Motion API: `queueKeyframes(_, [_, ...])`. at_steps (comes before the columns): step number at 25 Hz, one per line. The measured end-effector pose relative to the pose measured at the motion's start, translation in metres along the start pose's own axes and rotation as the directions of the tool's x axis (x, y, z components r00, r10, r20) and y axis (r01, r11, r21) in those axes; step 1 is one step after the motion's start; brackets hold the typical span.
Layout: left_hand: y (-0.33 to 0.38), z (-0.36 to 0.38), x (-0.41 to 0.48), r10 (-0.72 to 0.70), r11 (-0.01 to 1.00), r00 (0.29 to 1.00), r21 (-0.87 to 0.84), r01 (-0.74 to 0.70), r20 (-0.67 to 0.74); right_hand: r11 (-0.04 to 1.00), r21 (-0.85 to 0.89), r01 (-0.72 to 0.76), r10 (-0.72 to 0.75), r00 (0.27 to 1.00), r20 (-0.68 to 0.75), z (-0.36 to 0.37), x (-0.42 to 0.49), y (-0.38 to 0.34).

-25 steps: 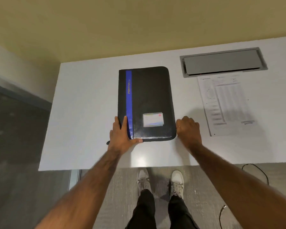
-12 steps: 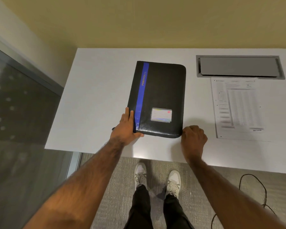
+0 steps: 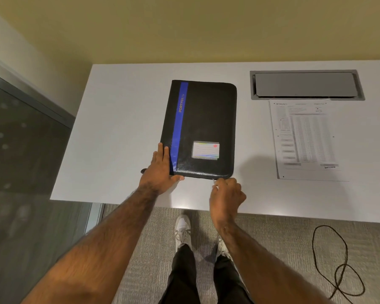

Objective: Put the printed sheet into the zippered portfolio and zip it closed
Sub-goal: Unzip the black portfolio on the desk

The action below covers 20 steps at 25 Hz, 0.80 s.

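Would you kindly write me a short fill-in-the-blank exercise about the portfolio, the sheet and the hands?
1. The stripe on the black portfolio is ____.
2. The printed sheet lies to the ____ of the portfolio.
3. The ____ hand lies flat on the portfolio's near corner.
4. The right hand is at the portfolio's ____ edge.

Missing words: blue; right; left; near

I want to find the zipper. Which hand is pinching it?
The right hand, fingers pinched at the portfolio's near edge; the left hand lies flat on its corner.
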State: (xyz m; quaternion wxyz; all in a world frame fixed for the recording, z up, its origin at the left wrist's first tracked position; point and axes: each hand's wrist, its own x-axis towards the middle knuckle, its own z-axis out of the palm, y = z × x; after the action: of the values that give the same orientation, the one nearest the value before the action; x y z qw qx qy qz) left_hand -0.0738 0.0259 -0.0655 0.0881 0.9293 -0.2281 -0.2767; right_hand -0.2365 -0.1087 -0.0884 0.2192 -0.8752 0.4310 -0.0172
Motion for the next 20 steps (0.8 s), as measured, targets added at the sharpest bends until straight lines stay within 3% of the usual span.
queueKeyframes(3, [0.008,0.010,-0.006,-0.041,0.998,0.996,-0.045,0.037,-0.084,0.974,0.220,-0.045,0.046,0.999,0.002,-0.006,0.007,0.006])
queueKeyframes(5, [0.021,0.028,-0.022,-0.037,0.999,0.968,-0.004,0.037,-0.250,0.872,0.475,-0.122,0.125,0.992,0.024,-0.021,0.023,0.019])
queueKeyframes(8, [0.061,0.062,-0.055,0.021,0.999,0.905,-0.030,-0.037,-0.425,0.676,0.674,-0.297,0.194,0.955,0.226,-0.039,0.062,0.039])
queueKeyframes(10, [0.091,0.078,-0.064,-0.052,0.992,0.919,-0.126,0.003,-0.390,0.572,0.702,-0.423,0.159,0.898,0.411,-0.050,0.084,0.042])
queueKeyframes(12, [0.115,0.088,-0.063,-0.187,0.959,0.932,-0.263,0.105,-0.310,0.549,0.682,-0.483,0.090,0.846,0.526,-0.058,0.096,0.041])
queueKeyframes(15, [0.140,0.093,-0.056,-0.358,0.875,0.893,-0.431,0.219,-0.273,0.574,0.669,-0.473,0.033,0.829,0.558,-0.064,0.103,0.036])
queueKeyframes(20, [0.164,0.091,-0.048,-0.503,0.790,0.828,-0.522,0.323,-0.249,0.502,0.724,-0.473,0.019,0.843,0.538,-0.062,0.108,0.034])
